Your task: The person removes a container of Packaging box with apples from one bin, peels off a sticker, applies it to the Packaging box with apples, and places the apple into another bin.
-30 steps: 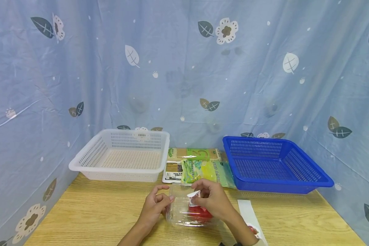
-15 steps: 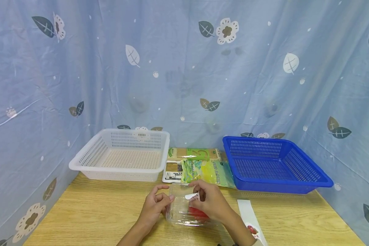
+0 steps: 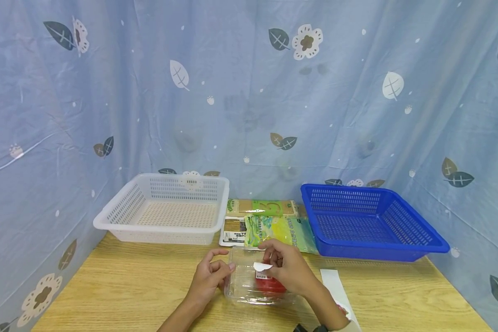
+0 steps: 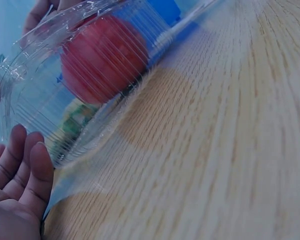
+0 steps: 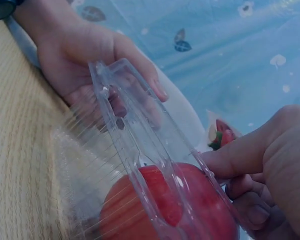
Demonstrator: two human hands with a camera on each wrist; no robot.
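A clear plastic clamshell box point(image 3: 242, 281) lies on the wooden table with a smooth red fruit, tomato-like point(image 4: 104, 59), inside. My left hand point(image 3: 207, 276) holds the box by its left side, with the thumb at its edge. Over the lid, my right hand point(image 3: 286, 267) pinches a white label point(image 3: 263, 267) between thumb and fingers. The label has printed text and, in the right wrist view, a red fruit picture point(image 5: 222, 135). Part of it is folded up. Whether its lower part sticks to the lid, I cannot tell.
A white paper strip point(image 3: 334, 286) with a red fruit sticker lies to the right. Behind stand a white basket point(image 3: 162, 230) and a blue basket point(image 3: 377, 246). Between them lie a tan-and-green package point(image 3: 261, 207), a yellow-green bag point(image 3: 274, 230) and a white-framed pack point(image 3: 233, 237).
My right hand shifted slightly left, then back right. The label, earlier raised with its text facing up, is now folded over near the lid. My left hand and the box stay put.
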